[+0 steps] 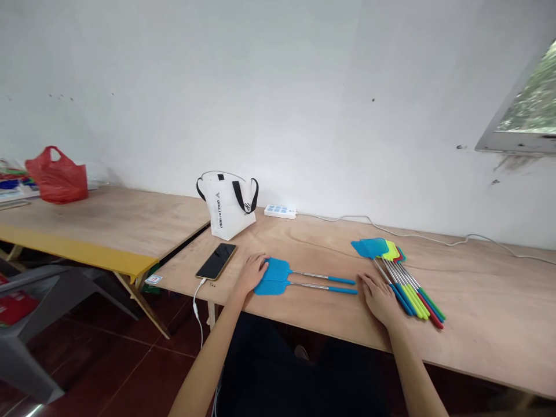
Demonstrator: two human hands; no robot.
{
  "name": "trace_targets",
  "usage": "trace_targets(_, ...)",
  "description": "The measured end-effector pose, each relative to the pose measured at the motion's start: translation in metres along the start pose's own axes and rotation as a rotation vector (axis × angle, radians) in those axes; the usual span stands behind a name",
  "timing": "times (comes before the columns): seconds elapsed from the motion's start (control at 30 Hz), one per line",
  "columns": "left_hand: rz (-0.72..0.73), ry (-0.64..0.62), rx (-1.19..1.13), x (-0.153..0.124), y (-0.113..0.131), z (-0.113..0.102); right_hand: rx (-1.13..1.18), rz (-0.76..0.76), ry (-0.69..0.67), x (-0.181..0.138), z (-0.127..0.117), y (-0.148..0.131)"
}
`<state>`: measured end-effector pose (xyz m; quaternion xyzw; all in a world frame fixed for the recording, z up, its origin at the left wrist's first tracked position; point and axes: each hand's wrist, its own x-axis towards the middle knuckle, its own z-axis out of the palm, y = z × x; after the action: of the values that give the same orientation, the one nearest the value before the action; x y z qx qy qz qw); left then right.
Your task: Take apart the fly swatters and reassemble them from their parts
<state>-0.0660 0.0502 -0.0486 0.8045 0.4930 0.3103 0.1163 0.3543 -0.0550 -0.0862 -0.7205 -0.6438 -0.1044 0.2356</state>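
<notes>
two blue fly swatters [274, 279] lie side by side on the table [321, 246], handles pointing right. left hand [252, 272] rests on the edge of their heads, fingers loosely together, probably just keeping them lined up. right hand [379, 298] lies palm down past the handle ends, fingers a bit apart, can't tell if they touch. right beside it a colorful swatter pile [405, 289] overlaps, likely to save space.
</notes>
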Motion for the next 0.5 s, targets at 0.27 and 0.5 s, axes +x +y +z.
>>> trace_targets(0.27,-0.008,-0.012,0.033,0.0019,-0.0019,0.0013,0.02,-0.001,-0.005,0.0003,-0.0025,-0.0004)
trace_targets(0.5,-0.024,-0.02,0.038,-0.0003,0.0002,0.0018,0.014,-0.008,0.019,0.0007,0.0008,0.0009)
